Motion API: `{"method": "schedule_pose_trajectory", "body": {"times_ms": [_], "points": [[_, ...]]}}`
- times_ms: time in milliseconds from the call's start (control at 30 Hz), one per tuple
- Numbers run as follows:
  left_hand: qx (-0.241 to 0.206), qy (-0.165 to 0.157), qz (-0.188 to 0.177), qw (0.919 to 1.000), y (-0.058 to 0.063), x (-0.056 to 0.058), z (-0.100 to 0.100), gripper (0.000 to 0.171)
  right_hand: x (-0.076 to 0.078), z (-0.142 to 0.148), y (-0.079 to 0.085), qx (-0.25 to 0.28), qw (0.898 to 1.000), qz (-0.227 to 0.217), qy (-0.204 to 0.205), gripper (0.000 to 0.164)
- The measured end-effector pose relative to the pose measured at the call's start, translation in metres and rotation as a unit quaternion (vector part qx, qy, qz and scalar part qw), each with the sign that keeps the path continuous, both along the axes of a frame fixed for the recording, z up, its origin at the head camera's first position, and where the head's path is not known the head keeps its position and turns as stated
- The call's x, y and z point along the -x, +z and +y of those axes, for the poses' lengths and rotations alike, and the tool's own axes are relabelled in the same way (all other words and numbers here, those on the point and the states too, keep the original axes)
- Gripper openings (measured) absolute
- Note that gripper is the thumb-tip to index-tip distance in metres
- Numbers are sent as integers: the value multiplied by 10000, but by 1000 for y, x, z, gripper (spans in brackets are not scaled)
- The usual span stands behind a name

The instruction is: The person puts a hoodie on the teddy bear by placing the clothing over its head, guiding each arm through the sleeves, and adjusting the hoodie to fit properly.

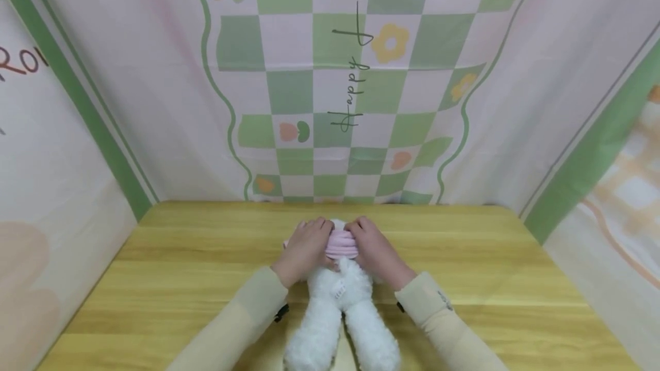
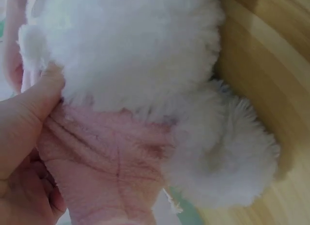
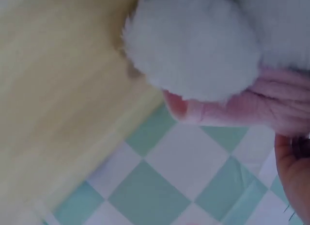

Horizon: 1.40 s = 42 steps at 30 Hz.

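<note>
A white fluffy plush toy (image 1: 356, 285) lies on the wooden table, its two legs toward me and a small tag on its body. Around its upper part a pink fabric garment (image 1: 342, 244) is bunched in folds. My left hand (image 1: 304, 248) grips the garment's left side; in the left wrist view its thumb presses the pink cloth (image 2: 111, 152) beside the white fur (image 2: 131, 45). On the other side, my right hand (image 1: 378, 251) holds the garment's right edge. Only part of the right hand (image 3: 295, 181) shows in the right wrist view, by stretched pink cloth (image 3: 232, 113).
The wooden table (image 1: 206, 268) extends to both sides of the toy. A green and white checkered curtain (image 1: 337, 90) with lettering hangs at its far edge. Printed fabric walls (image 1: 57, 188) enclose the left and right sides.
</note>
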<state>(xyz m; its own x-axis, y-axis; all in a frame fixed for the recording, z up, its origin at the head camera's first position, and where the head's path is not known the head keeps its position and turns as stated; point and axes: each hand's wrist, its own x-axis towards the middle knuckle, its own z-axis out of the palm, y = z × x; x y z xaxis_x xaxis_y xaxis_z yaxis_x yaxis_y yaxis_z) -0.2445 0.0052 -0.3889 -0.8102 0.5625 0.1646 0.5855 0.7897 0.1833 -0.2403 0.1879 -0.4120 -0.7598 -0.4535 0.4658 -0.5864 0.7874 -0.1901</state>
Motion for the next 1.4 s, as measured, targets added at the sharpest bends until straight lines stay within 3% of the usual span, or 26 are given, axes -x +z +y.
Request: {"method": "schedule_pose_trajectory", "body": {"times_ms": [100,267,333,500,667,833,933,1033,1133,1200,1267,1333,1400], "points": [[27,63,-70,10000,1,0,0,81,0,7,5,-35,9988,-345,342,39],[-162,-55,28,9998,-5,0,1,78,0,23,18,196,9836,-1590,823,51],[-283,-113,150,9994,-7,-1,1,75,1,26,21,271,9819,-1643,907,50],[-499,-77,464,9976,-13,-5,0,67,3,22,14,155,9934,-674,920,36],[-514,106,964,9940,-20,-12,-1,55,-3,14,5,244,9982,-33,551,34],[-381,395,1717,9836,-25,-19,-1,44,-7,4,-5,165,9943,1001,324,31],[-314,482,1821,9816,-26,-20,-2,44,-8,1,-8,166,9888,1469,215,30],[-516,358,1233,9904,-23,-16,-6,57,-9,1,-7,313,9926,1168,-57,31],[-910,-48,-41,9958,-20,-11,-15,87,-9,5,-5,511,9979,272,-280,36],[-1109,-306,-918,9891,-19,-7,-22,104,-9,10,-3,614,9972,-366,-239,41],[-1187,-574,-1539,9793,-17,-3,-29,111,-9,15,-1,697,9934,-907,-80,46],[-1354,-784,-1842,9704,-16,0,-34,106,-10,20,1,793,9875,-1356,110,50],[-1549,-905,-1916,9649,-17,3,-36,95,-10,23,2,835,9835,-1584,244,52]]}}
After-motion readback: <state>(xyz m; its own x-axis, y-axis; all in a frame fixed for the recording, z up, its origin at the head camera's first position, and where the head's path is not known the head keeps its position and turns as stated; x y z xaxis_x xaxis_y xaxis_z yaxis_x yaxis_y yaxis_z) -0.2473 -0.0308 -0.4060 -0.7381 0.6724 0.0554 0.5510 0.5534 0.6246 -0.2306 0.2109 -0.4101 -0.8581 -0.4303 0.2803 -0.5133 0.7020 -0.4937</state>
